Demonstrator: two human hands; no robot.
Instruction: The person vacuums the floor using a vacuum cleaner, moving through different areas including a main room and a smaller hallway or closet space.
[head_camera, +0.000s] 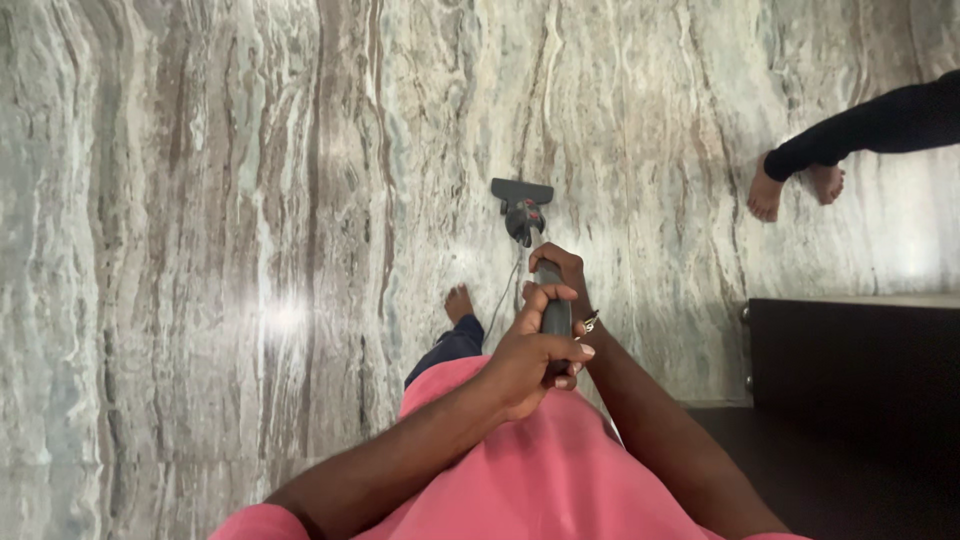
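Both hands grip the grey vacuum wand (553, 305): the left hand (530, 360) wraps it nearer the body, the right hand (562, 268) further down. The vacuum head (521, 191) rests on the marble floor (200, 250) beyond the person's bare foot (458, 302); no swept path shows, so progress cannot be judged.

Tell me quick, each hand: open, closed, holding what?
Left hand: closed on the vacuum handle, nearer the body.
Right hand: closed on the handle further down.
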